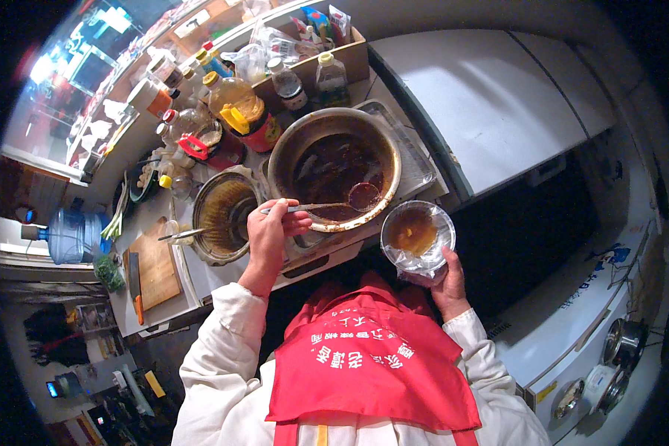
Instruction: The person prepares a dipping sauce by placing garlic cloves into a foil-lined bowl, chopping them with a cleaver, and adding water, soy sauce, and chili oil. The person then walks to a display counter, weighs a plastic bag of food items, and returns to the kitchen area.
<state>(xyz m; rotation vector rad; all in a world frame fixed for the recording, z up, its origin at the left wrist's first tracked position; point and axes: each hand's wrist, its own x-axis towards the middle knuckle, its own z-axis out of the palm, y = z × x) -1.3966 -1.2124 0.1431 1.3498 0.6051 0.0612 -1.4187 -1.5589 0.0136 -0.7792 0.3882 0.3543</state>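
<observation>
My left hand (273,228) grips the handle of a ladle (364,196), whose round bowl lies over dark reddish-brown liquid in a large metal basin (391,207). In my right hand (451,281) is a round bowl lined with clear plastic film (447,218), held just off the basin's near right side, with some amber-brown broth inside. Left of the basin stands a smaller stained metal pot (205,245), and a utensil handle (184,234) sticks out over its rim. Below my hands hangs a red apron (368,384) with white writing.
Oil and sauce bottles (240,106) crowd the counter behind the pots, beside a wooden box (357,58) of packets. At the left, a cleaver (135,279) lies on a wooden cutting board (155,267), near scallions (120,209). A white-topped unit (479,100) stands at the upper right.
</observation>
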